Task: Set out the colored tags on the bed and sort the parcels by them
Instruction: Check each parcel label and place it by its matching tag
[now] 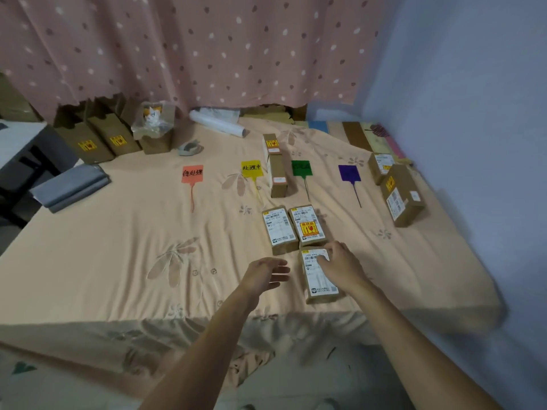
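Observation:
Four tags lie in a row on the peach bedsheet (118, 247): a red tag (192, 174), a yellow tag (251, 168), a green tag (301, 168) and a purple tag (349, 173). Near the front edge lies a brown parcel (318, 284) with a white label. My right hand (340, 266) rests on its far end, fingers curled over the top edge. My left hand (265, 273) hovers just left of it, fingers straight, holding nothing. Two more labelled parcels (294, 227) lie side by side just beyond. Two long parcels (276, 170) lie between the yellow and green tags.
Two parcels (398, 187) sit at the right edge by the blue wall. Brown boxes (97, 137), a plastic-wrapped box (154, 125), a tape dispenser (191, 147) and a white roll (217, 122) line the back under a pink curtain. Folded grey bags (71, 186) lie at the left.

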The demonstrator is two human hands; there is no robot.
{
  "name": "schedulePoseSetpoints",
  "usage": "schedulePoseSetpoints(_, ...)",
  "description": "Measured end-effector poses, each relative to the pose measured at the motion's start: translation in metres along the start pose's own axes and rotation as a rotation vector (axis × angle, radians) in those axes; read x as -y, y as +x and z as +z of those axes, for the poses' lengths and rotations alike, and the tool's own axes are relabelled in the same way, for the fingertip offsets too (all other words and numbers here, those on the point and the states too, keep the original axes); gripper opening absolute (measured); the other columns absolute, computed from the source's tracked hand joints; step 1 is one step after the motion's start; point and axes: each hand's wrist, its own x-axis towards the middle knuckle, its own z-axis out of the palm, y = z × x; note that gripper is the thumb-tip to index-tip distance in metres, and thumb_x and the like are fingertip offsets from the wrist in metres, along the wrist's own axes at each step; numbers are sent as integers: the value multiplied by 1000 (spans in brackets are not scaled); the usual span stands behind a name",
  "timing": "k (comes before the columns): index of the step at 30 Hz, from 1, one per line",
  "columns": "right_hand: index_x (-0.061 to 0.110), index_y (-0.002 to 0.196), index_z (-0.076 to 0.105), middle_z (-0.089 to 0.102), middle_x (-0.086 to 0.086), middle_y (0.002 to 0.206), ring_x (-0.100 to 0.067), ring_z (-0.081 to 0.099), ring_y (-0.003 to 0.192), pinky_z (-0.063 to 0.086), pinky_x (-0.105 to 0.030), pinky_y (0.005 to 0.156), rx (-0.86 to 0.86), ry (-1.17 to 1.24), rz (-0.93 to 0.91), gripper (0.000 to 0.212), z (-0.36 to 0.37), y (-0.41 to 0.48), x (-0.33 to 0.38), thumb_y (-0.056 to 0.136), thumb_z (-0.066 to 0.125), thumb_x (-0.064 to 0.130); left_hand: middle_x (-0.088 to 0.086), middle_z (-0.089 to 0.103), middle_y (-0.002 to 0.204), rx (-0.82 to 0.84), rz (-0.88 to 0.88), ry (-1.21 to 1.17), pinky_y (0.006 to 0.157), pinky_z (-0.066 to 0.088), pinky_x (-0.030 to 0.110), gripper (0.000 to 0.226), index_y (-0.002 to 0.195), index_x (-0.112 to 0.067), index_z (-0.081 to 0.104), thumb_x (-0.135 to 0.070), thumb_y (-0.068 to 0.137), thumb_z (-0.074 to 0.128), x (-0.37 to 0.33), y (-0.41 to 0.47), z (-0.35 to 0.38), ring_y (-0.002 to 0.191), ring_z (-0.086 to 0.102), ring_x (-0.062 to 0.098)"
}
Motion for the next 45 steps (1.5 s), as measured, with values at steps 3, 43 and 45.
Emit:
schedulePoseSetpoints(3,18,139,50,53,0,146,-24,57,124,43,-33,89,68,-19,18,46,10,5,-4,98,53,38,13,79,107,-10,-44,2,98,54,41,31,113,-5,72,-21,101,48,10,0,12,102,75,31)
schedulePoseSetpoints(43,18,107,69,70,7,105,-4,66,94,47,-5,70,-185,871,21,11,26,49,77,96,66,18,6,78,98,-469,243,-27,90,57,47,23,104,-18,63,-36,92,69,-42,36,12,95,74,28)
schedulePoseSetpoints(45,17,106,69,71,6,105,-6,67,91,51,-11,70,-217,953,-6,11,8,35,84,95,69,17,3,78,100,-480,332,-18,83,57,40,22,100,-17,65,-37,92,70,-58,18,18,94,74,22)
